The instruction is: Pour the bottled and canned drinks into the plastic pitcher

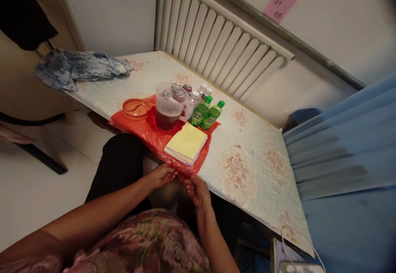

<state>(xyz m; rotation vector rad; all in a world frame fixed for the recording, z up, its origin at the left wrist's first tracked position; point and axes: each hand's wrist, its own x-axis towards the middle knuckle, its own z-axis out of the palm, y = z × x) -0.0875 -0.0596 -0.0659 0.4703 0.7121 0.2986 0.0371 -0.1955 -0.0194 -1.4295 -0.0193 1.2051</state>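
A red plastic bag (130,125) lies spread at the table's near edge. My left hand (163,175) pinches its hanging front edge, and my right hand (198,190) grips the same edge a little to the right. On the bag stands a clear pitcher (163,101) partly filled with dark liquid, resting on a red scalloped dish (150,121). An orange round lid (136,108) lies to its left. In front of the bottles sits a stack of yellow paper (186,141). Two green-capped bottles (210,117) stand right of the pitcher; white-capped bottles (195,96) and cans (187,87) are partly hidden behind.
A flowered tablecloth (250,141) covers the table. Blue-and-white patterned cloth (89,67) lies at the far left corner. A radiator (213,37) runs along the back wall, and a blue curtain (343,174) hangs at the right. A white cable (283,240) loops near the lower right.
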